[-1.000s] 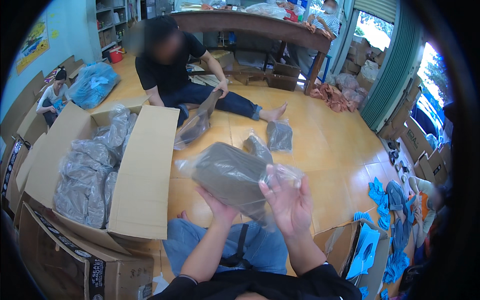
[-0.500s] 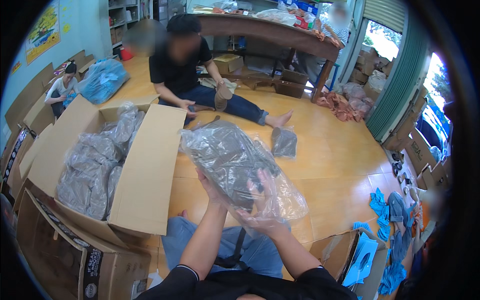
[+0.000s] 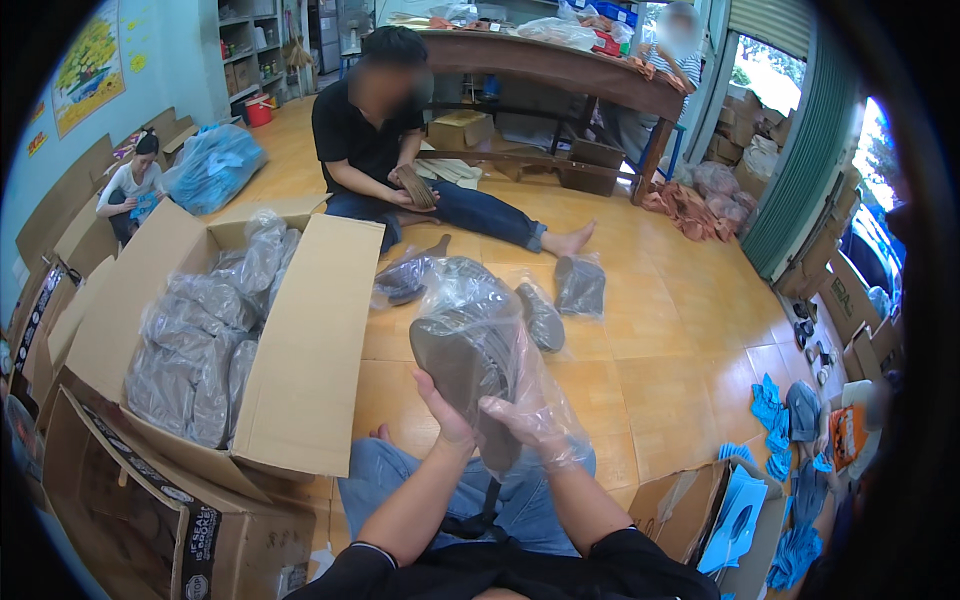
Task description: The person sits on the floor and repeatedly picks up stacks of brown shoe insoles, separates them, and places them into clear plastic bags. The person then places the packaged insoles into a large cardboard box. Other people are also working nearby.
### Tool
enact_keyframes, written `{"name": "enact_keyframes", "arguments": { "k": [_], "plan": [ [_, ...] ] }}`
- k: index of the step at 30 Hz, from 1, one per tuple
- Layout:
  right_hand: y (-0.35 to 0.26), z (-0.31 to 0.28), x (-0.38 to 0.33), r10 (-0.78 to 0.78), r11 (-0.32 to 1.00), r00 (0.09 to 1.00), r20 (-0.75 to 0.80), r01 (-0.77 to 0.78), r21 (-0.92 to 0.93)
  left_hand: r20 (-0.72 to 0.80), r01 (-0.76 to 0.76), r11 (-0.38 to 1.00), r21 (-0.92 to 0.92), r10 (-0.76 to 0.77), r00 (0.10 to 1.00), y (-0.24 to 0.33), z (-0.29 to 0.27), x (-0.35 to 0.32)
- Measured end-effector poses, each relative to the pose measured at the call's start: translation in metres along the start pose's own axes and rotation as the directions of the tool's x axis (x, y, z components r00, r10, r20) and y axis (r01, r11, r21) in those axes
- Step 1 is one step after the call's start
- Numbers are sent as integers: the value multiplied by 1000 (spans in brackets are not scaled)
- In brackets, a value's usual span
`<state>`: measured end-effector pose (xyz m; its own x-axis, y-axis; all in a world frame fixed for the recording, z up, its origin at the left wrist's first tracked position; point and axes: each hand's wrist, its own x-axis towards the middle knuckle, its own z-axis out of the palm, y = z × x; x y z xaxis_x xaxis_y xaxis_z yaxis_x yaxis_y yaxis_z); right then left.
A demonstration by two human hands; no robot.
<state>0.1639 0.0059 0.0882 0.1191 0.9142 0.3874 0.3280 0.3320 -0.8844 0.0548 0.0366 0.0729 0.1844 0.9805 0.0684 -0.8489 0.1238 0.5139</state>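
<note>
Both my hands hold a bundle of grey-brown, sole-shaped pieces (image 3: pixel 445 352), stacked together in a clear plastic bag. Its rounded wide end points up and away from me, above my lap. My left hand (image 3: pixel 445 412) is closed around the lower left side. On the right side, my right hand (image 3: pixel 528 420) grips the bundle, its thumb pressed against it and loose clear film (image 3: pixel 560 410) over the fingers. Just beyond lie similar wrapped bundles on the floor, one narrow (image 3: pixel 541 318) and one wider (image 3: pixel 580 287).
At left stands an open carton (image 3: pixel 300 345) of wrapped bundles, with another open box (image 3: pixel 150 540) nearer. Across from me, a seated co-worker (image 3: pixel 370 130) holds a brown stack (image 3: pixel 415 187). A box with blue sheets (image 3: pixel 735 515) is at lower right. A long table (image 3: pixel 540 65) stands behind.
The bundle has been turned more upright and drawn nearer my lap, its sole-shaped face now showing. The co-worker has brought both hands to the brown stack and lowered it.
</note>
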Motion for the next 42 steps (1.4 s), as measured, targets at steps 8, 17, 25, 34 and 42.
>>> {"name": "enact_keyframes", "arguments": {
  "k": [8, 17, 25, 34, 42],
  "plan": [
    [45, -16, -13, 464, 488, 785, 412, -614, 620, -51, -244, 916, 319, 274, 960, -33, -62, 42],
    [72, -12, -62, 746, 256, 501, 439, -824, 506, 41, 329, 677, 658, -469, 882, 1, -197, 59],
    [96, -31, -74, 522, 61, 604, 602, -730, 680, -372, 156, 781, 605, 104, 922, 54, -294, 109],
    [77, -79, -86, 228, -185, 917, 327, -289, 939, -172, 186, 114, 976, -120, 978, 66, -313, 39],
    [69, -70, -77, 229, -154, 957, 180, -147, 977, 149, -317, -628, 711, -306, 940, 35, -302, -9]
  ]
}}
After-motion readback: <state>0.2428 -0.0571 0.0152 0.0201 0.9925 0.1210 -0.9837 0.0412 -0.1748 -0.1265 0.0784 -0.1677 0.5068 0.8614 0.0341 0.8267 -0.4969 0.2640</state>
